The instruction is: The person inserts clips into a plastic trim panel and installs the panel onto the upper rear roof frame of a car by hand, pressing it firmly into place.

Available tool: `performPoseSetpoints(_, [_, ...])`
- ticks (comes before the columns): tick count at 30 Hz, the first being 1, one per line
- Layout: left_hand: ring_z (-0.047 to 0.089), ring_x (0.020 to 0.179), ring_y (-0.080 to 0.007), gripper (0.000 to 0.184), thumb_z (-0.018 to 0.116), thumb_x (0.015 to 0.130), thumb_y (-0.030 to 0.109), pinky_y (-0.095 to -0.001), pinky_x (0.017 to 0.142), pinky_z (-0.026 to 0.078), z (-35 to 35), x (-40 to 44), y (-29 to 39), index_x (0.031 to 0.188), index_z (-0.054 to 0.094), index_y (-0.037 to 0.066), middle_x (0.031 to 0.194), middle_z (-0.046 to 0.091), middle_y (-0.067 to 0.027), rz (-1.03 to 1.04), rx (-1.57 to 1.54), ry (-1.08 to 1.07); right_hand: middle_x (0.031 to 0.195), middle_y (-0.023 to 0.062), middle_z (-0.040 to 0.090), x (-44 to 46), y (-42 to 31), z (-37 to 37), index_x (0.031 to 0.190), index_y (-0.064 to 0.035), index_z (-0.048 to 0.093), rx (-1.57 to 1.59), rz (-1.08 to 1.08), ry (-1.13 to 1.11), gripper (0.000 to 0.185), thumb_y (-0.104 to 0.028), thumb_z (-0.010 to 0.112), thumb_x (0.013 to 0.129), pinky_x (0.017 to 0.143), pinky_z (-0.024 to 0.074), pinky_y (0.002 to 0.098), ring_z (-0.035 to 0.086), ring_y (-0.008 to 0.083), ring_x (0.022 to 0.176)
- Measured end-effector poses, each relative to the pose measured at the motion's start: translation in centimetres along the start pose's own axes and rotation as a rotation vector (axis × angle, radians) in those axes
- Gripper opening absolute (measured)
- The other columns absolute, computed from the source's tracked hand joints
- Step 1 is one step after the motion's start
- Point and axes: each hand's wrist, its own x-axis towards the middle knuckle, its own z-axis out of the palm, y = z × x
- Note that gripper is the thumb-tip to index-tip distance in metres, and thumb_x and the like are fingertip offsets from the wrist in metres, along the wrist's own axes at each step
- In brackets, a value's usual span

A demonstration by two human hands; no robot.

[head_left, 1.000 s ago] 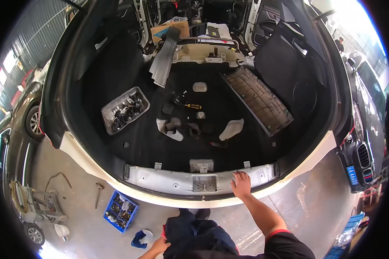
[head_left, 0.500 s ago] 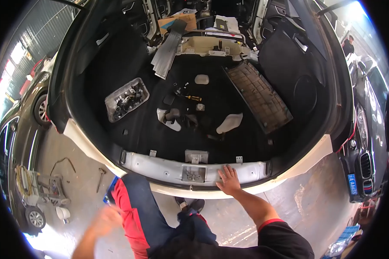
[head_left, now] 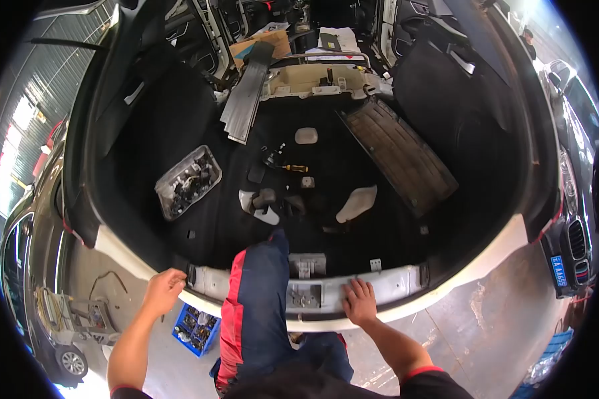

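My right hand (head_left: 360, 301) lies flat on the silver rear sill (head_left: 396, 286) of a car's cargo area, fingers stretched out. At the sill's left end is my left hand (head_left: 164, 291), its fingers curled in near the black end trim (head_left: 191, 275). Anything inside those fingers is hidden. Between my hands, my left leg (head_left: 263, 286) in navy and red trousers reaches over the sill, its foot end out of sight on the dark floor. Beside my right hand is the sill's latch recess (head_left: 306, 296).
On the cargo floor (head_left: 299, 233) lie a tray of small parts (head_left: 189, 183), a yellow-handled screwdriver (head_left: 295, 168), pale trim pieces (head_left: 357, 203), a long grey panel (head_left: 246, 96) and a brown panel (head_left: 400, 156). A blue crate (head_left: 196, 329) stands outside below. Cars are parked on both sides.
My left leg has risen over the sill into the cargo area. My left hand has swung up to the sill's left end. My right hand stays on the sill.
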Motion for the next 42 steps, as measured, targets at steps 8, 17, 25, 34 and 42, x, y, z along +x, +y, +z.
performPoseSetpoints(8, [0.065, 0.097, -0.0392, 0.016, 0.059, 0.089, 0.014, -0.0477, 0.085, 0.052, 7.7, 43.7, 3.1, 0.099, 0.067, 0.005, 0.096, 0.069, -0.0176, 0.536, 0.238, -0.055, 0.126, 0.0193, 0.061, 10.5, 0.7, 3.1, 0.119, -0.0053, 0.066, -0.047, 0.245, 0.030, 0.044, -0.032, 0.067, 0.084, 0.109, 0.0366, 0.0588, 0.054, 0.0386, 0.120])
performPoseSetpoints(17, [0.067, 0.096, -0.0316, 0.019, 0.062, 0.091, 0.006, -0.0394, 0.086, 0.053, -1.1, 72.5, 0.2, 0.109, 0.065, 0.002, 0.102, 0.066, -0.0154, 0.356, 0.381, 0.088, 0.115, 0.0088, 0.071, 12.8, 1.6, 3.1, 0.108, -0.0103, 0.075, -0.128, 0.438, -0.449, 0.045, -0.044, 0.058, 0.085, 0.109, 0.0323, 0.0575, 0.057, 0.0307, 0.116])
performPoseSetpoints(25, [0.061, 0.110, -0.0358, 0.025, 0.066, 0.086, 0.005, -0.0435, 0.097, 0.049, -3.4, 74.0, -4.0, 0.110, 0.066, 0.002, 0.113, 0.065, -0.0163, 0.359, 0.348, -0.014, 0.104, 0.0062, 0.076, 18.8, 10.2, 0.6, 0.110, -0.0255, 0.074, 0.119, 0.800, -1.031, 0.035, -0.050, 0.059, 0.091, 0.083, 0.0557, 0.0446, 0.072, 0.0321, 0.096])
performPoseSetpoints(34, [0.053, 0.130, -0.0381, 0.049, 0.065, 0.097, 0.019, -0.0422, 0.107, 0.046, -0.8, 91.9, -6.6, 0.140, 0.052, -0.001, 0.139, 0.056, -0.0237, 0.057, 0.018, 0.168, 0.091, 0.0130, 0.075, 30.2, 18.0, -25.2, 0.096, -0.0019, 0.075, 0.078, 0.974, -0.517, 0.016, -0.015, 0.072, 0.087, 0.078, 0.0572, 0.0360, 0.075, 0.0233, 0.086])
performPoseSetpoints(42, [0.064, 0.116, -0.0341, 0.038, 0.061, 0.100, 0.012, -0.0411, 0.104, 0.047, 3.9, 110.2, -8.7, 0.135, 0.056, -0.001, 0.122, 0.069, -0.0180, 0.232, 0.033, 0.476, 0.088, 0.0157, 0.064, 93.3, 15.7, -1.6, 0.102, 0.0014, 0.066, 0.426, 0.292, -0.410, 0.011, 0.000, 0.063, 0.091, 0.073, 0.0524, 0.0374, 0.066, 0.0288, 0.080])
